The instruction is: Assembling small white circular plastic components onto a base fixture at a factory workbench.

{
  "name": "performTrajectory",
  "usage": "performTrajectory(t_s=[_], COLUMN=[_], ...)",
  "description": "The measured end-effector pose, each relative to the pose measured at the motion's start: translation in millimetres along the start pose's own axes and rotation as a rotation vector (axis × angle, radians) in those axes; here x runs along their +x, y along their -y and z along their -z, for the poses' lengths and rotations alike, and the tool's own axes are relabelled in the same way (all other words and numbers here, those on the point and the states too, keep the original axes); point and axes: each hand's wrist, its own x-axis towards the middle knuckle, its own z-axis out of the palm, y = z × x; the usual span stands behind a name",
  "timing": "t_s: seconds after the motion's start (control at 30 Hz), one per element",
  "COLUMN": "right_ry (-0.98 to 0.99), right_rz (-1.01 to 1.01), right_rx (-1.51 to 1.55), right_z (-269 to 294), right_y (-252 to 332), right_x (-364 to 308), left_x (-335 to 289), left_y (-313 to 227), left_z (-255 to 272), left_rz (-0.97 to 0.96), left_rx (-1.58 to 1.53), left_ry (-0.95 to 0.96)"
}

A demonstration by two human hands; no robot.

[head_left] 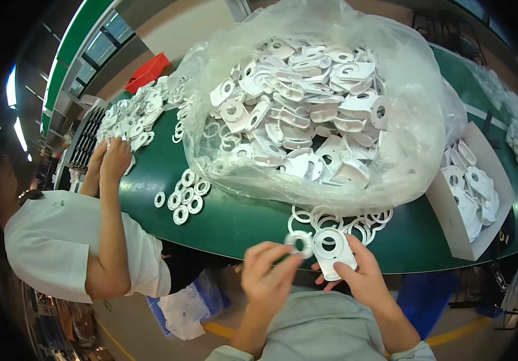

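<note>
Between the fingertips of my left hand is a white ring, slightly blurred. My right hand grips a white plastic housing with a round hole in its wide end, thumb on its narrow lower part. The ring is close beside the housing's left edge; whether they touch I cannot tell. Just beyond both hands, thin white open rings lie in a loose heap along the table's near edge. Behind them a large clear plastic bag stands open, full of similar white housings.
White thick rings lie on the green table to the left. At the right stands a cardboard box of white housings. A co-worker at the left handles parts near a white pile; a red bin stands beyond.
</note>
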Motion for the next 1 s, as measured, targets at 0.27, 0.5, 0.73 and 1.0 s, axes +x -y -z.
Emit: performTrajectory(t_s=[0.27, 0.5, 0.73, 1.0], right_ry=[0.042, 0.041, 0.046, -0.131], right_rz=[0.034, 0.08, 0.091, 0.092], right_rx=[0.029, -0.027, -0.017, -0.025], right_z=[8.1, 10.2, 8.9, 9.8], right_y=[-0.8, -2.4, -1.5, 6.7], right_x=[-3.7, -4.2, -5.7, -12.5], left_x=[-3.8, -5.8, -6.8, 18.7], left_y=[-7.7, -18.4, -20.6, -1.0], left_z=[-19.6, -18.5, -17.4, -21.6], left_rz=[-0.149, -0.135, -0.158, -0.05], left_rx=[-0.015, 0.009, 0.058, -0.238], left_ry=[0.252, 0.283, 0.299, 0.136])
